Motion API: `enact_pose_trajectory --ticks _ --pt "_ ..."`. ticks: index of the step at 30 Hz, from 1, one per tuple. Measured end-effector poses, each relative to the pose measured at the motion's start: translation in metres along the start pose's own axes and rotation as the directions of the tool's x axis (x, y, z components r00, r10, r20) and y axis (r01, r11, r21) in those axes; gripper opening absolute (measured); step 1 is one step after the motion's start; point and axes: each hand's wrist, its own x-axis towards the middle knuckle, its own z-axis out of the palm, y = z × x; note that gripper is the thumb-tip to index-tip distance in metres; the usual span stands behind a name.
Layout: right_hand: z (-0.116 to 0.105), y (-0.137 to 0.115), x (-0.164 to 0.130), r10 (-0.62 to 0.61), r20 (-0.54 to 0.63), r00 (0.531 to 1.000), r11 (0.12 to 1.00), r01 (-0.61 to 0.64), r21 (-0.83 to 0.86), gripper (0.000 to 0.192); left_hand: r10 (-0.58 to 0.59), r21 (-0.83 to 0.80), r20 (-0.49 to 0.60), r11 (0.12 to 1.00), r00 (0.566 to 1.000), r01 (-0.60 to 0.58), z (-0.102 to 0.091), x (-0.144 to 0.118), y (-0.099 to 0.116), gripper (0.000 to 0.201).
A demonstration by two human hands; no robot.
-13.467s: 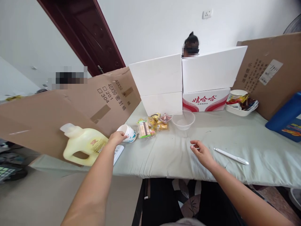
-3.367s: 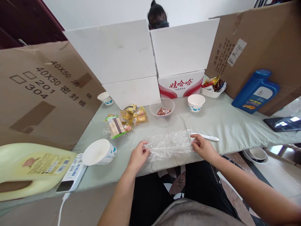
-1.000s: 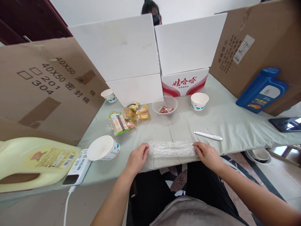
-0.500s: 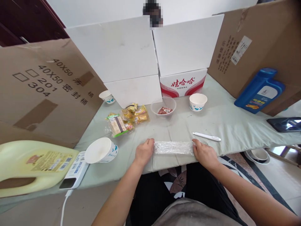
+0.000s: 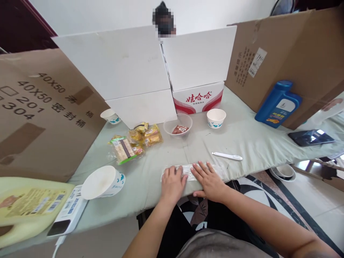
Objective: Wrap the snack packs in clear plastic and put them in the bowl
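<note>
A flat strip of folded clear bubble wrap [image 5: 190, 176] lies along the table's front edge. My left hand [image 5: 172, 182] rests palm down on its left part, fingers spread. On its middle and right part lies my right hand [image 5: 208, 181], also flat with the fingers apart. Both hands cover much of the strip. Just beyond my right hand is a white pen-shaped cutter [image 5: 227, 156]. Farther back, a clear plastic bowl [image 5: 177, 125] holds a small red-brown packet [image 5: 180, 129].
Wrapped snacks [image 5: 134, 139] lie left of the bowl. Paper cups [image 5: 216, 119] and a larger paper bowl [image 5: 103, 182] stand around. A yellow jug [image 5: 34, 204] and power bank [image 5: 68, 211] are at left; a blue bottle [image 5: 279, 104] and phone [image 5: 311, 137] at right.
Both hands have let go of the strip's ends and moved inward, now lying flat on top of it. The camera view has shifted slightly to the right.
</note>
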Motion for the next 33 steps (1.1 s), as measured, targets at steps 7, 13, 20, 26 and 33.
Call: enact_pose_trajectory --ticks 7,13,20,26,33 --pt "-0.005 0.034 -0.071 0.183 -0.118 0.976 0.979 -0.192 -0.068 0.054 -0.136 0.090 -0.029 0.986 0.990 0.138 -0.001 -0.013 -0.032 0.036" --pt "-0.023 0.037 -0.094 0.122 -0.281 0.952 0.992 -0.113 0.047 0.028 0.070 -0.092 -0.018 0.993 0.997 -0.071 -0.006 -0.012 0.032 0.018" --pt "-0.085 0.012 -0.085 -0.150 -0.128 0.980 0.933 0.183 0.311 0.030 0.278 -0.323 -0.055 0.904 0.959 -0.281 0.001 -0.023 0.053 0.018" --pt "-0.131 0.003 -0.030 -0.326 0.135 0.936 0.751 0.170 0.638 0.040 0.418 -0.592 -0.117 0.699 0.901 -0.401 -0.002 -0.019 0.033 0.025" --pt "-0.091 0.033 0.067 -0.082 0.293 0.952 0.740 -0.139 0.658 0.041 0.029 -0.798 -0.153 0.586 0.988 -0.141 0.007 -0.033 0.010 0.036"
